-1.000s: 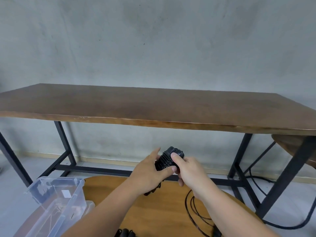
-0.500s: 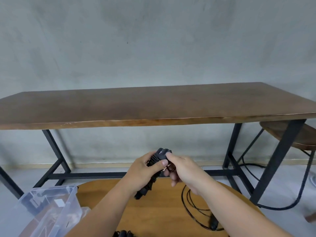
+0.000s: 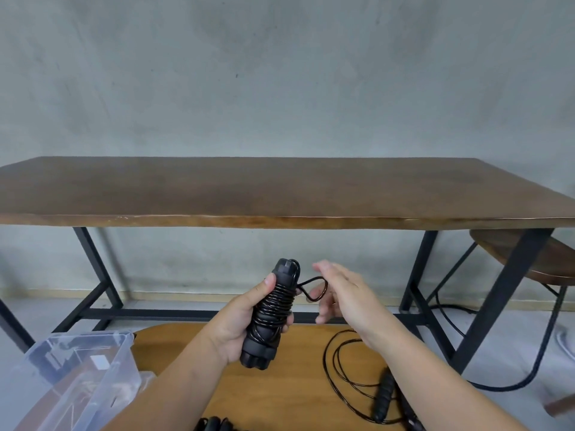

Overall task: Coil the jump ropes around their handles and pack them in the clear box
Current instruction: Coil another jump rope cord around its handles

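My left hand (image 3: 241,325) grips a bundle (image 3: 271,315) of black jump-rope handles, held upright and tilted a little, thumb pressed near the top. Thin, glossy black cord is wound around the matte, ribbed handles in tight turns, and a small loop (image 3: 314,289) of cord sticks out to the right near the top. My right hand (image 3: 345,293) hovers just beside that loop with the fingers spread and relaxed, holding nothing (it is blurred, so I cannot tell whether a fingertip touches the cord).

Below my hands is a round, light wooden stool top (image 3: 280,384). On its right side lies a second rope (image 3: 351,377), uncoiled, its thin cord in loose curves, with a black handle (image 3: 384,396) by my right forearm. More black handles (image 3: 216,424) peek in at the bottom edge.

The clear box (image 3: 77,374), smooth translucent plastic with rounded corners, sits at lower left, touching or just beside the stool.

Behind stands a long, dark wooden table (image 3: 280,194) on black metal legs, against a grey concrete wall (image 3: 280,73).
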`<state>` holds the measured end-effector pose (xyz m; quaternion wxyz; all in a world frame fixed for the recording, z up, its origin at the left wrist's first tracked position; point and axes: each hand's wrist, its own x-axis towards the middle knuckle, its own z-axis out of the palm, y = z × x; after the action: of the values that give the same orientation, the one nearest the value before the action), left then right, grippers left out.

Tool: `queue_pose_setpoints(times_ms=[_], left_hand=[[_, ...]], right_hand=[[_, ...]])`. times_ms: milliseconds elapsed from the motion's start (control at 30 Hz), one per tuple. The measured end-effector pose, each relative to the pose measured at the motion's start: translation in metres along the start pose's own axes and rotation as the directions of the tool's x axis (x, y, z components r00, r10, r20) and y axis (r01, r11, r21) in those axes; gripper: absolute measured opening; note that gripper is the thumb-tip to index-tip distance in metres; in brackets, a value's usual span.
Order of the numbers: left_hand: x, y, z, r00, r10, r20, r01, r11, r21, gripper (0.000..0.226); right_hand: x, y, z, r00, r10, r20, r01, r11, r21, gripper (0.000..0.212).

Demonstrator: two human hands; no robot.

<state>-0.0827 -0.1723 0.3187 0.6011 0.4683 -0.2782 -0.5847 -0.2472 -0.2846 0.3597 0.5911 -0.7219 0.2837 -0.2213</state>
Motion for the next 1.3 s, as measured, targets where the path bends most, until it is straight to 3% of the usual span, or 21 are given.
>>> queue_pose_setpoints(times_ms=[167,200,367,600,700,967,1100,1233,1300], left_hand=[[0.003,-0.005,0.000,0.994,0.030,0.107,-0.011,0.985,-0.170,0.081],[0.003,-0.006,-0.001,0.992,0.039,0.121,-0.014,0.980,-0.197,0.080],[0.001,-0.009,0.003,0.969,0.111,0.220,-0.023,0.929,-0.369,0.067],[0.003,-0.016,0.010,0.930,0.140,0.339,0.017,0.907,-0.421,0.072],[0.004,-0.019,0.015,0.927,0.130,0.351,0.024,0.915,-0.402,0.072],[0.003,-0.017,0.012,0.936,0.139,0.325,-0.003,0.922,-0.387,0.075],[0.003,-0.014,0.011,0.943,0.158,0.291,-0.029,0.916,-0.401,0.073],[0.002,-0.009,0.008,0.947,0.189,0.261,-0.055,0.893,-0.447,0.078],[0.003,-0.008,0.008,0.949,0.189,0.254,-0.058,0.891,-0.450,0.088]], right_hand=[[-0.002,0.002,0.001,0.994,-0.095,0.061,0.065,0.923,0.380,0.030],[-0.003,0.002,0.000,0.991,-0.110,0.070,0.074,0.917,0.391,0.027],[-0.008,-0.001,0.003,0.982,-0.183,0.039,0.178,0.978,0.112,0.044],[-0.002,-0.011,0.012,0.952,-0.178,-0.248,0.221,0.962,0.161,0.016],[0.003,-0.014,0.013,0.936,-0.138,-0.324,0.185,0.975,0.119,0.020],[0.005,-0.016,0.013,0.928,-0.119,-0.352,0.127,0.992,0.000,0.009],[-0.002,-0.021,0.014,0.944,-0.152,-0.294,0.138,0.988,-0.067,0.016],[-0.011,-0.022,0.017,0.967,-0.199,-0.158,0.213,0.974,0.081,0.019],[-0.014,-0.019,0.020,0.951,-0.260,-0.168,0.249,0.965,-0.080,0.023]])
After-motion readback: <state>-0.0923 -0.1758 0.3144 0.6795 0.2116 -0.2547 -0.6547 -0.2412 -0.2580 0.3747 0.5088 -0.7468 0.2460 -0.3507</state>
